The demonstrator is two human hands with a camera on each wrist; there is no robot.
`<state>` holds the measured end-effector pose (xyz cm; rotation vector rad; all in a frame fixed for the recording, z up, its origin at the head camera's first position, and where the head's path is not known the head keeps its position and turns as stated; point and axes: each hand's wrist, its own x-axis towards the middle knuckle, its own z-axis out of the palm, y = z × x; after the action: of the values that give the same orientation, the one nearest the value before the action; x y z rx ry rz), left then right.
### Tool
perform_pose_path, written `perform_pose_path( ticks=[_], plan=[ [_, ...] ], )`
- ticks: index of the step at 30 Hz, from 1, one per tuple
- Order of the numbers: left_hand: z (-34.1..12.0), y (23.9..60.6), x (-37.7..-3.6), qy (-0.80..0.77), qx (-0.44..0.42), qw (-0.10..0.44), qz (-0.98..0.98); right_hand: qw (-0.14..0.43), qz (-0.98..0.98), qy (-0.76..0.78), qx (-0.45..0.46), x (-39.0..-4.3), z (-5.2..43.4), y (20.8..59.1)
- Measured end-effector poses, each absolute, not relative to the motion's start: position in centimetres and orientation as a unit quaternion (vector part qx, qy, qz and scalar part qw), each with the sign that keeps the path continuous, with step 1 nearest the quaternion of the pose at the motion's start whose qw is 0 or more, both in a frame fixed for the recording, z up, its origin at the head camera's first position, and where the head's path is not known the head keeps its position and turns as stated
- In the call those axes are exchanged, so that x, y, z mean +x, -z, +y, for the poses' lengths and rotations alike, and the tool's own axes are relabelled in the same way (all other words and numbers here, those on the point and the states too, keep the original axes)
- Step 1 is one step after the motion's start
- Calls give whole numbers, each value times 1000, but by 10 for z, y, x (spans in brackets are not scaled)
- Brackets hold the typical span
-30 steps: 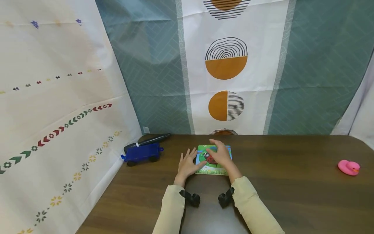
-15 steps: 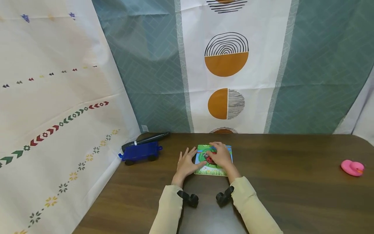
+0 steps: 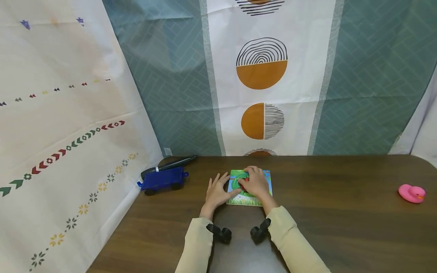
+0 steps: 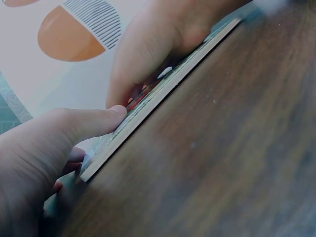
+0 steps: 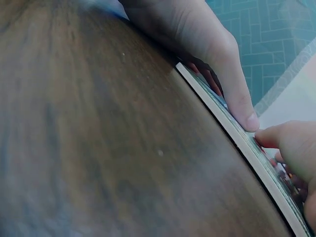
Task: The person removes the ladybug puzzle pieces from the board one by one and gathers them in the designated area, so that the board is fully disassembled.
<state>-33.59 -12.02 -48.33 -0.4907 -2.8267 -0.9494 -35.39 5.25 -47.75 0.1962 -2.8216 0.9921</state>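
Note:
A thin, square ladybug puzzle board (image 3: 244,201) lies flat on the table, its picture showing green leaves, grass and blue sky. My left hand (image 3: 216,192) rests at its left side with fingers spread, the straight thumb pressing the board's near-left surface. Over the middle, my right hand (image 3: 258,184) pinches the red ladybug piece (image 3: 242,186) between thumb and curled fingers. Most of that piece is hidden under the hand. In the left wrist view, red parts of the ladybug piece (image 4: 138,100) show below the right fingers, just above the board's pale edge (image 4: 148,111).
On the left of the brown wooden table (image 3: 327,227) stands a blue toy wagon (image 3: 162,179), with a black pen-like object (image 3: 174,163) behind it. A pink rubber duck (image 3: 411,193) sits far right. Patterned curtains (image 3: 266,83) hang behind and to the left.
My right hand has lowered and moved slightly left over the ladybug, its fingers drawing together and covering more of it. The left hand has stayed at the board's left side.

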Motion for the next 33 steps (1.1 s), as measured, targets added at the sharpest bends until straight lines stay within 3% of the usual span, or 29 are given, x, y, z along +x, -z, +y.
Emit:
perform_pose_path(
  ticks=[33],
  plan=[
    [-119, 483, -334, 322, -152, 58, -932, 68, -941, -329, 36, -357, 47, 476]
  ],
)
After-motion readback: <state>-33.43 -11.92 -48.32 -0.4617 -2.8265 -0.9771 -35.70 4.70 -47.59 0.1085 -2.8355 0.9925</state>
